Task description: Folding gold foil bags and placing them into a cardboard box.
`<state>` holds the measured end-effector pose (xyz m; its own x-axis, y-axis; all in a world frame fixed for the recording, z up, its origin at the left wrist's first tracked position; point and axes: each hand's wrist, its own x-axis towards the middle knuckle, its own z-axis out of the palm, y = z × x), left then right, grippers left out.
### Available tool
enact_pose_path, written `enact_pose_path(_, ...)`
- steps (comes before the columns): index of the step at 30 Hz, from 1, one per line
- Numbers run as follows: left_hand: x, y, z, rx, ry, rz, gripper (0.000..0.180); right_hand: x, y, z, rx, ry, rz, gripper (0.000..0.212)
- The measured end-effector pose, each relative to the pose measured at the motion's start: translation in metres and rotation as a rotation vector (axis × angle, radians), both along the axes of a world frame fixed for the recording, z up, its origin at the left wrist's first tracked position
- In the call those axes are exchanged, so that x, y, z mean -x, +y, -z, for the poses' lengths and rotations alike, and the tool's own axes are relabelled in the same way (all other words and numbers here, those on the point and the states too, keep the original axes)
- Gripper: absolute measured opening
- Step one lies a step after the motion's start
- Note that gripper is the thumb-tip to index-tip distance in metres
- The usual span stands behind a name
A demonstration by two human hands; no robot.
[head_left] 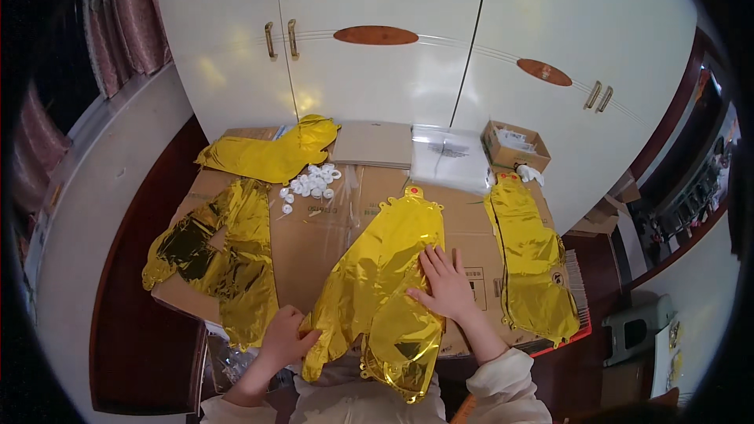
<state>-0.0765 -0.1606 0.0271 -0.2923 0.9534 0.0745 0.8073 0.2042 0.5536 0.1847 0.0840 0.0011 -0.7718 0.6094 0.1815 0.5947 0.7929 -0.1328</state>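
Observation:
A flat, uninflated gold foil balloon lies in front of me, its lower end hanging over the near edge of the cardboard. My right hand rests palm down on its right side, fingers spread. At its lower left corner, my left hand has its fingers curled and its thumb against the foil, gripping the edge. Another gold foil balloon, with a gap in its middle, lies to the left. A folded gold foil balloon is on the right, and one more crumpled foil balloon lies at the far left.
Small white rolls sit in a pile on the cardboard sheet. Behind are a stack of grey-brown card, clear plastic bags and a small open box. White cabinets stand beyond; a grey stool is at right.

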Motion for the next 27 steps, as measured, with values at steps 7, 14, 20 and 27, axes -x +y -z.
enact_pose_path(7, -0.052, 0.018, -0.027, -0.299, -0.392, 0.095, 0.028, -0.003, -0.001, -0.004, -0.029, 0.189, -0.059, 0.075)
enact_pose_path(14, -0.108, 0.052, -0.014, -0.332, 0.085, 0.383, 0.025, 0.004, -0.025, -0.020, 0.646, 0.559, -0.001, 0.045)
enact_pose_path(20, -0.120, 0.068, 0.002, -0.324, 0.192, 0.458, 0.026, 0.015, -0.030, -0.011, 0.709, 0.579, 0.003, 0.037)
enact_pose_path(27, -0.065, 0.094, -0.025, -0.153, 0.133, 0.378, 0.027, 0.010, -0.024, 0.002, 0.426, 0.491, -0.062, 0.020)
